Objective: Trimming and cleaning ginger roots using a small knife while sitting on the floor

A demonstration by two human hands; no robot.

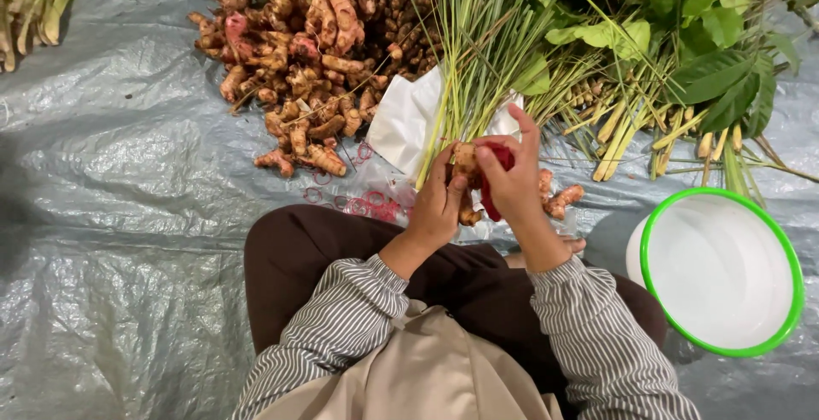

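Both hands clasped one bundle above the lap. The left hand (pixel 437 207) steadied the roots and lemongrass (pixel 465 168), while the right hand (pixel 512 183) gripped a red band (pixel 503 157), seemingly binding them.

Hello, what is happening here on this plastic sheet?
A person sits on a grey plastic sheet. The left hand holds a small bundle of lemongrass stalks and roots, while the right hand presses something red against it. A pile of brown roots lies ahead, leafy greens and a green-rimmed white bowl to the right.
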